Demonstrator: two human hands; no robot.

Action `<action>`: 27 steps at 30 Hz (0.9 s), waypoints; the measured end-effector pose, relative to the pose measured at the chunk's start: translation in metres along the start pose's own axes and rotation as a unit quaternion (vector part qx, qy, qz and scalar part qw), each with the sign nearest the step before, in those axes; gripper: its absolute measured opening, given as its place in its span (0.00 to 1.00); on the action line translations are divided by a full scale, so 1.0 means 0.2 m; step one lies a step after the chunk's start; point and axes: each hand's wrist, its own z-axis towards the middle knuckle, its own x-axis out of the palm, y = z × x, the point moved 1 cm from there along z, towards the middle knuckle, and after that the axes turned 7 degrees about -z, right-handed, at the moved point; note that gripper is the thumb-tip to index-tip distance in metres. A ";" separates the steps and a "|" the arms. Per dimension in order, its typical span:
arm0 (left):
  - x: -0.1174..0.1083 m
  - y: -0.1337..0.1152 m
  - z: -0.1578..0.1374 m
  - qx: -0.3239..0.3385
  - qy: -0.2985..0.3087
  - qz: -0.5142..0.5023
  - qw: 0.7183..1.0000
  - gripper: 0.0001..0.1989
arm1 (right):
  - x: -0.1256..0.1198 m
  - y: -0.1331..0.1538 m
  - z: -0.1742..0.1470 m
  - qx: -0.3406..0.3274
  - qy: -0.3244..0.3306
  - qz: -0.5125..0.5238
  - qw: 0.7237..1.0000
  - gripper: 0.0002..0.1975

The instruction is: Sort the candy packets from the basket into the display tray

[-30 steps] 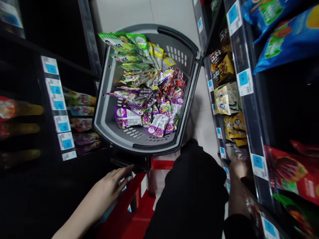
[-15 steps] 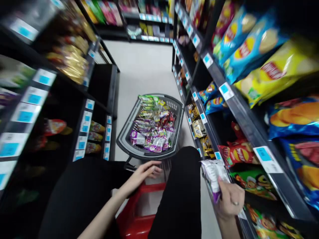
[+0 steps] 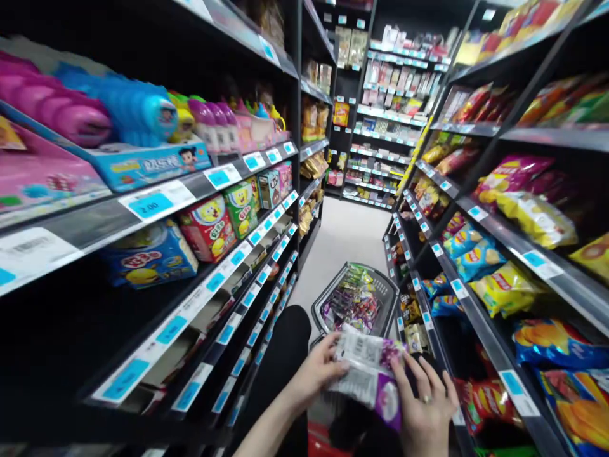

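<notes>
Silver-white and purple snack packets (image 3: 360,362) are held in front of me above my lap, at least two by the look of it, with printed text on the pale side. My left hand (image 3: 320,368) grips their left end between thumb and fingers. At the purple end, my right hand (image 3: 425,393), with a ring on one finger, has its fingers closed on them. Just beyond stands a grey shopping basket (image 3: 316,309) on the floor, filled with many small colourful packets (image 3: 356,295). The packets in my hands overlap its near edge in view.
Shelves with price tags line both sides of the narrow aisle. Boxed snacks (image 3: 209,228) and toy-shaped bottles (image 3: 143,111) stand on the left. Chip bags (image 3: 507,285) fill shelves on the right. Part of something red (image 3: 323,441) shows beneath me. More shelving (image 3: 390,114) closes off the far end.
My right hand has brought the packets from beside the right shelf to the middle. My left hand has risen and taken hold of them too. The view has tilted up and turned left.
</notes>
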 end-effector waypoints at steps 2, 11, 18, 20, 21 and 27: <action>-0.05 -0.05 -0.06 0.016 -0.009 0.057 0.998 0.35 | 0.00 -0.02 -0.03 0.136 0.039 0.106 0.984 0.17; 0.12 -0.08 -0.04 -0.103 0.138 0.234 0.957 0.37 | 0.07 0.02 -0.03 0.307 0.368 0.653 0.586 0.29; 0.08 -0.02 0.13 -0.044 -0.069 0.049 0.995 0.40 | 0.19 0.03 -0.05 0.589 0.117 0.538 0.592 0.19; 0.10 -0.05 0.14 -0.030 -0.057 0.033 0.997 0.42 | 0.18 0.06 -0.03 0.607 0.077 0.516 0.600 0.18; 0.12 -0.08 0.15 -0.009 -0.061 0.060 0.996 0.41 | 0.17 0.07 -0.01 0.603 0.062 0.511 0.609 0.19; 0.18 -0.24 0.23 -0.029 -0.043 0.288 0.956 0.22 | 0.06 0.04 0.11 0.542 0.090 0.576 0.606 0.24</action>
